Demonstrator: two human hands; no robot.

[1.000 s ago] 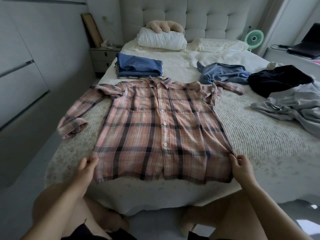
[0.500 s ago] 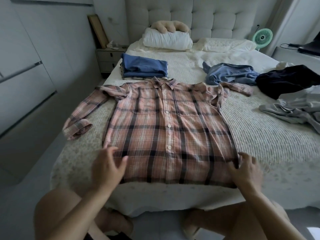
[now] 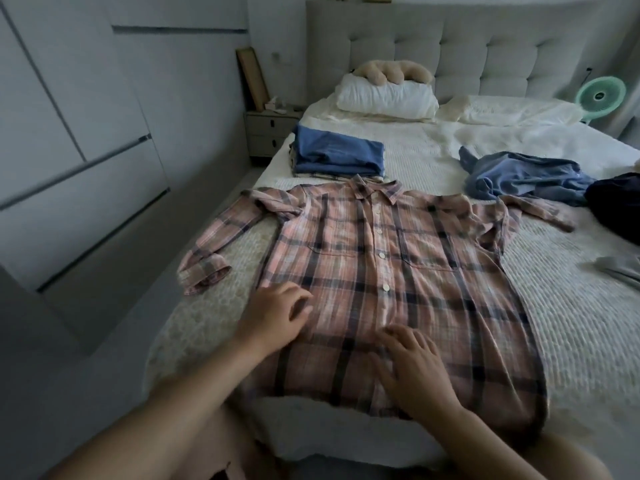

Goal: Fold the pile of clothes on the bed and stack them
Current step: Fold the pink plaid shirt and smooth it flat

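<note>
A pink plaid button-up shirt [image 3: 391,271] lies flat, front up, on the bed [image 3: 571,323], sleeves spread out to both sides. My left hand [image 3: 273,315] rests on its lower left side with fingers spread. Palm down, my right hand [image 3: 412,365] presses on the lower middle of the shirt near the button line. Behind the collar sits a stack of folded clothes [image 3: 337,155] with a blue garment on top. Unfolded clothes lie at the right: a blue one [image 3: 519,176], a dark one [image 3: 616,202] and a grey one [image 3: 620,270].
Two white pillows [image 3: 386,98] and a plush toy [image 3: 391,71] lie by the tufted headboard. A nightstand [image 3: 268,133] stands left of the bed, a green fan [image 3: 602,95] at the far right. Wardrobe doors [image 3: 69,133] line the left wall.
Both hands let go of the shirt's bottom corners and moved inward onto the fabric. The right hand slid left to the shirt's middle. The camera view shifted right and closer.
</note>
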